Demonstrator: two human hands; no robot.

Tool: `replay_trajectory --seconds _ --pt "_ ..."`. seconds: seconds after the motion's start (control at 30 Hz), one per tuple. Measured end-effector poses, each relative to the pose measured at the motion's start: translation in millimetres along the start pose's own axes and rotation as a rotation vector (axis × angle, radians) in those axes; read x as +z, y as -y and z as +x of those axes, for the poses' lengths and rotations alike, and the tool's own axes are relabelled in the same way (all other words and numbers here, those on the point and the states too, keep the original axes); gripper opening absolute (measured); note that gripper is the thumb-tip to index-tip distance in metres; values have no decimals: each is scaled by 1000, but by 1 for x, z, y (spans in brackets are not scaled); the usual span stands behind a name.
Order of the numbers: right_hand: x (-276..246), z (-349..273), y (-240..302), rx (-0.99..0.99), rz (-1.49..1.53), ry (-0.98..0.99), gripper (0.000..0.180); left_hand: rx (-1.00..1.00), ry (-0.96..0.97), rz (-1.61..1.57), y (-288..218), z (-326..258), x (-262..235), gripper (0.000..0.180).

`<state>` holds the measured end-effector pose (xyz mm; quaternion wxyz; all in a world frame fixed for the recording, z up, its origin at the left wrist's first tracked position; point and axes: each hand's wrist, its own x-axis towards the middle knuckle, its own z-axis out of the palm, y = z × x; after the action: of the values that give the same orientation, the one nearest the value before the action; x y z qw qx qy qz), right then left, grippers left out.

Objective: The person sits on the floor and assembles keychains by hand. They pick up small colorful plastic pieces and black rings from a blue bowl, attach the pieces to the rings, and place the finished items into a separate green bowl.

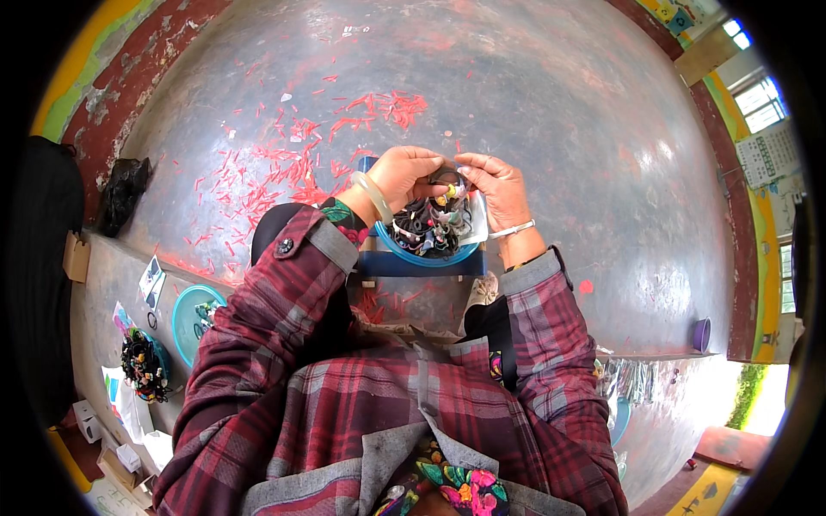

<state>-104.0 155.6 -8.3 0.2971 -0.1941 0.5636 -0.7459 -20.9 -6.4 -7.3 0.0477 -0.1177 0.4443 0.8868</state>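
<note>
My left hand (401, 179) and my right hand (501, 191) meet above a blue basin (403, 254), fingertips pinched close together. Between them is a black elastic hair tie (449, 176), with a small yellow piece beside it; its far side is partly hidden by my fingers. A heap of black hair ties (430, 230) with small coloured charms fills the basin below. The basin rests on a dark blue stool (422, 266) in front of my knees. A white sheet or card (477, 219) lies at the basin's right side, under my right wrist.
Red scraps (267, 176) litter the grey floor ahead and left. At my left stand a turquoise basin (182, 322), a pile of dark hair ties with colourful pieces (143, 365) and a black plastic bag (126, 196). A purple bucket (702, 335) stands far right.
</note>
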Motion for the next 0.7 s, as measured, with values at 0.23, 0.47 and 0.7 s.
replay_trajectory --seconds 0.23,0.47,0.7 --pt "-1 -1 4 -48 -109 30 14 -6 59 -86 -4 -3 -2 23" --pt "-4 0 4 -168 -339 37 16 -7 188 -131 -11 -6 -1 25" --pt "-4 2 2 -242 -439 35 18 34 44 -52 -5 -5 2 21"
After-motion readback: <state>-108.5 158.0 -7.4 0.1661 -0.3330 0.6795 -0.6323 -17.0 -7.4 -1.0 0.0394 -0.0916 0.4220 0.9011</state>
